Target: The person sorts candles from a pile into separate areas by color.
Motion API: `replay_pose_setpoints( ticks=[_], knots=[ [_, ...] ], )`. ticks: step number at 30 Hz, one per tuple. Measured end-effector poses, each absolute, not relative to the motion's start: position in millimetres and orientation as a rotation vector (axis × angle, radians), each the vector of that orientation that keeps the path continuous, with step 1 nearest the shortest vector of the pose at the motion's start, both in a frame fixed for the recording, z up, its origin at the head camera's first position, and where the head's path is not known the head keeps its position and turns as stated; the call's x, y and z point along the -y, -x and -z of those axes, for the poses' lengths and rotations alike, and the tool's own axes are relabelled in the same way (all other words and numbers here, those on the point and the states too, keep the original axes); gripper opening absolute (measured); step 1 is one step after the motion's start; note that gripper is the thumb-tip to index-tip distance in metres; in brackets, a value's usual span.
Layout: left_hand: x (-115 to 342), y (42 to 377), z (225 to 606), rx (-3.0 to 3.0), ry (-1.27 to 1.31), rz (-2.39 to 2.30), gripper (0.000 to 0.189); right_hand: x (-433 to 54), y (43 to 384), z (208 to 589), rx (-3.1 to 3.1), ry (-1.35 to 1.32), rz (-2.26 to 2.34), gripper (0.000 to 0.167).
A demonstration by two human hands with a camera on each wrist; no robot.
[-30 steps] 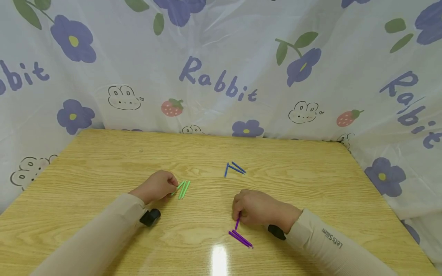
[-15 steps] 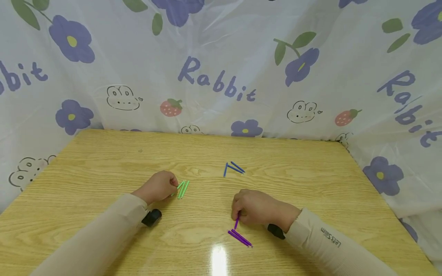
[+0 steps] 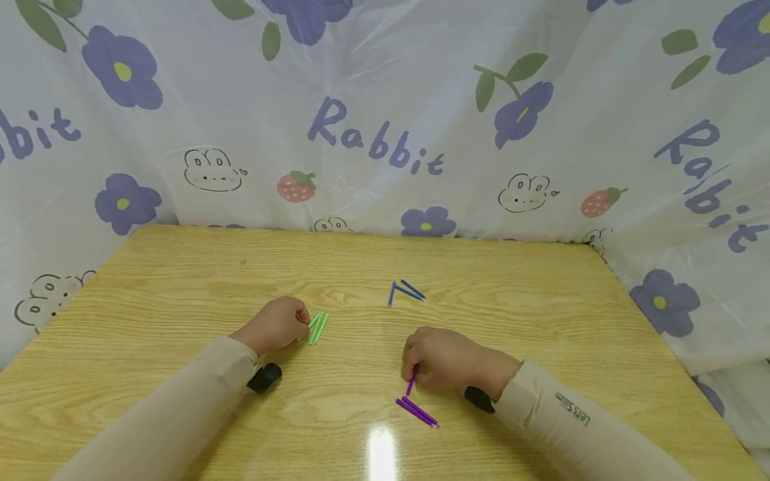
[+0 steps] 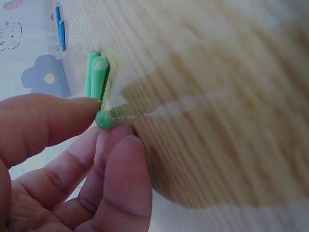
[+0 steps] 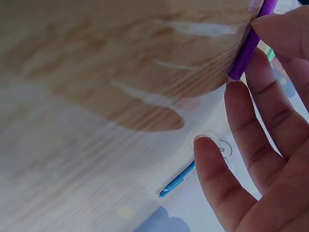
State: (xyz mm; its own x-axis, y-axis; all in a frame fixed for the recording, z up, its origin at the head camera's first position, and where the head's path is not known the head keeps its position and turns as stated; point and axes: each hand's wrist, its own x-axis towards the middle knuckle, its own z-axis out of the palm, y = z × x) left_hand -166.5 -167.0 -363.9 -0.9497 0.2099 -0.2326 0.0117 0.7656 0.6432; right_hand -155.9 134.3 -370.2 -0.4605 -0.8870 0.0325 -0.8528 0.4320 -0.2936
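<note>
With thumb and fingertips, my left hand (image 3: 275,326) pinches a thin green candle-like stick (image 4: 104,120), seen end-on in the left wrist view. Two more green sticks (image 3: 319,329) lie side by side just right of it. My right hand (image 3: 444,357) pinches a purple stick (image 5: 247,52) between thumb and fingers; its upper part is hidden under the hand in the head view. The lower end of that stick is close to the top of several purple sticks (image 3: 417,411) lying slanted on the table. Whether they touch is hard to tell.
Farther back on the wooden table (image 3: 511,287) lie three blue sticks (image 3: 412,292), two slanted and one nearly upright in the view. A printed curtain (image 3: 373,80) hangs behind the table edge. Each wrist carries a black camera (image 3: 265,379).
Both hands keep their holds and positions; the whole head view has only shifted slightly.
</note>
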Motion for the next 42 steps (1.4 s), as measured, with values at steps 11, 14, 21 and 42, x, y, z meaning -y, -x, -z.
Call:
replay_pose_setpoints(
  ticks=[11,14,21,42],
  knots=[
    [168,166,364,-2.660,-0.168,-0.995,0.004,-134,155,370,-2.557,1.534,0.404,0.022],
    [168,166,364,-2.655,-0.145,-0.998,0.004,-135,155,371,-2.552,1.530,0.409,0.021],
    [168,163,359,-2.663,-0.150,-0.994,0.007,-136,155,371,-2.557,1.505,0.388,0.020],
    [137,147,345,-2.752,-0.351,-1.273,0.026,-136,155,371,-2.558,1.561,0.387,0.020]
  ],
)
